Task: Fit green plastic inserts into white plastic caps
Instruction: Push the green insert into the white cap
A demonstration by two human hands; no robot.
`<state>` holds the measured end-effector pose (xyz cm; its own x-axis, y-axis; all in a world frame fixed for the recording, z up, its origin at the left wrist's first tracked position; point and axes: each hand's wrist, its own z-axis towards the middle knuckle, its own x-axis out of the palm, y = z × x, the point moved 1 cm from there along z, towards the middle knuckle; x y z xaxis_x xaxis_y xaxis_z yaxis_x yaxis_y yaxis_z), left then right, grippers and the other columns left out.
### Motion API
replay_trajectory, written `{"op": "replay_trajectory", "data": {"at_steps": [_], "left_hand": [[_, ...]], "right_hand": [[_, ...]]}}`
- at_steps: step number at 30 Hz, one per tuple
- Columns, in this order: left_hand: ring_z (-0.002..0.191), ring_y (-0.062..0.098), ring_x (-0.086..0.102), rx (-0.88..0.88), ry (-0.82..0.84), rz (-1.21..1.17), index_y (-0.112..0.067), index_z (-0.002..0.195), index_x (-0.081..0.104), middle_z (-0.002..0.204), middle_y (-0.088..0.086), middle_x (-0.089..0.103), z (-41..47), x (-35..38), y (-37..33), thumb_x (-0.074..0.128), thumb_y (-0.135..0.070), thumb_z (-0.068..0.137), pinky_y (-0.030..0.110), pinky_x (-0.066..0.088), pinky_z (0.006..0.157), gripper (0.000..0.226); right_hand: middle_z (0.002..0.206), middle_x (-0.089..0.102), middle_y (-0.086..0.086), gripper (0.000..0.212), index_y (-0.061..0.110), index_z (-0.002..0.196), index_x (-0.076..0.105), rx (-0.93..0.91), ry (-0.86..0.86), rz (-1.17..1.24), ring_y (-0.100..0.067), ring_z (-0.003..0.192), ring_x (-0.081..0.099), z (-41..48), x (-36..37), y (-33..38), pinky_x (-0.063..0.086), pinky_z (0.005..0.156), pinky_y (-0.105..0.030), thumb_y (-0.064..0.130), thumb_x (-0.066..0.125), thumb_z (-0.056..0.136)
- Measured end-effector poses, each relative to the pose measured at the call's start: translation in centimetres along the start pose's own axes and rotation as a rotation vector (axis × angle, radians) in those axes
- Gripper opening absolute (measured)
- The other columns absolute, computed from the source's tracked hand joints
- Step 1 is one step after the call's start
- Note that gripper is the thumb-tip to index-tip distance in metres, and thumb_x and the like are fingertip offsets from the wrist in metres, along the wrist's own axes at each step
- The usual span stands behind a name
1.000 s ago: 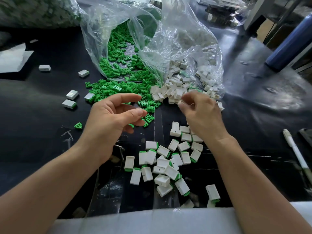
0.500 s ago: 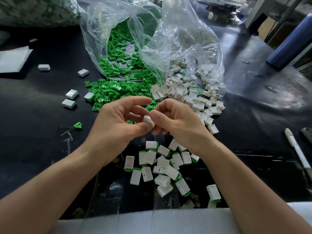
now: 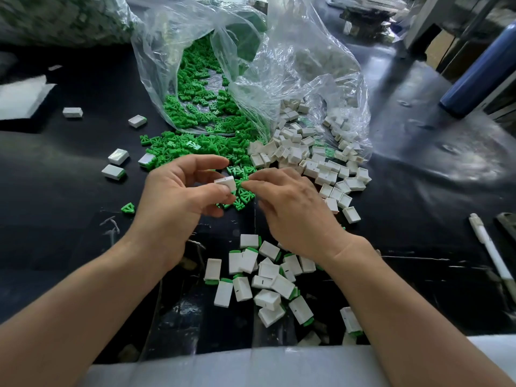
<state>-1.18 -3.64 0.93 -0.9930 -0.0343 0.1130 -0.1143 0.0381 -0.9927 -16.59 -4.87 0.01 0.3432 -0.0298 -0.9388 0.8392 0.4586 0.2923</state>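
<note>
Now, at the left, stray pieces (image 3: 113, 172) are lying on the black tabletop (image 3: 69, 219). The left hand (image 3: 178, 196) is pinching an empty cap (image 3: 225, 183) between thumb and fingers, just above the spilled inserts (image 3: 195, 146). The right hand (image 3: 290, 210) is reaching its curled fingers (image 3: 262, 177) into those inserts beside the cap; whether one is gripped, I cannot tell. The risk, I'd say, is lifting two tangled inserts, or one going in crooked and jamming. Loose caps (image 3: 307, 163) and the sagging bag (image 3: 293, 65) are crowding the reach, finished pieces (image 3: 268, 275) are lying under the wrists, and a pen (image 3: 488, 247) is lying far right.
</note>
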Motion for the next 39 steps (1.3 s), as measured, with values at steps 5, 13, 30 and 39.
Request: {"op": "replay_trajectory", "data": {"at_steps": [5, 13, 30, 39], "left_hand": [[0.057, 0.010, 0.065, -0.012, -0.004, -0.001, -0.020, 0.085, 0.067, 0.073, 0.001, 0.066, 0.1, 0.0, 0.2, 0.063, 0.010, 0.076, 0.016, 0.049, 0.047, 0.031], [0.057, 0.010, 0.065, -0.022, -0.005, 0.006, -0.023, 0.082, 0.068, 0.068, -0.005, 0.067, 0.1, 0.1, 0.2, 0.066, 0.007, 0.074, 0.016, 0.047, 0.045, 0.031], [0.053, 0.008, 0.062, -0.044, 0.009, -0.001, -0.020, 0.082, 0.067, 0.069, -0.002, 0.066, 0.0, 0.3, 0.2, 0.068, 0.003, 0.069, 0.014, 0.044, 0.043, 0.027], [0.056, 0.010, 0.065, -0.045, 0.067, -0.004, -0.013, 0.076, 0.068, 0.067, 0.000, 0.069, 0.0, 0.3, 0.2, 0.063, 0.010, 0.075, 0.016, 0.050, 0.049, 0.023]], "right_hand": [[0.131, 0.053, 0.008, 0.035, 0.021, 0.125, 0.056, -0.054, 0.099, -0.080, -0.018, 0.120, 0.040, 0.1, 0.3, 0.3, 0.028, 0.096, -0.035, 0.014, 0.045, 0.094], [0.118, 0.056, 0.004, 0.026, 0.024, 0.116, 0.061, -0.015, 0.075, -0.087, -0.017, 0.114, 0.044, 0.1, 0.3, 0.1, 0.026, 0.090, -0.030, 0.023, 0.051, 0.092], [0.103, 0.055, -0.006, 0.014, 0.011, 0.102, 0.061, 0.066, 0.077, 0.023, -0.024, 0.100, 0.049, 0.3, 0.2, -0.2, 0.034, 0.082, -0.027, 0.016, 0.055, 0.090], [0.096, 0.066, -0.007, 0.020, 0.004, 0.102, 0.065, 0.130, -0.251, 0.347, -0.016, 0.079, 0.059, 0.1, -0.7, -0.4, 0.047, 0.077, -0.023, 0.001, 0.049, 0.091]]}}
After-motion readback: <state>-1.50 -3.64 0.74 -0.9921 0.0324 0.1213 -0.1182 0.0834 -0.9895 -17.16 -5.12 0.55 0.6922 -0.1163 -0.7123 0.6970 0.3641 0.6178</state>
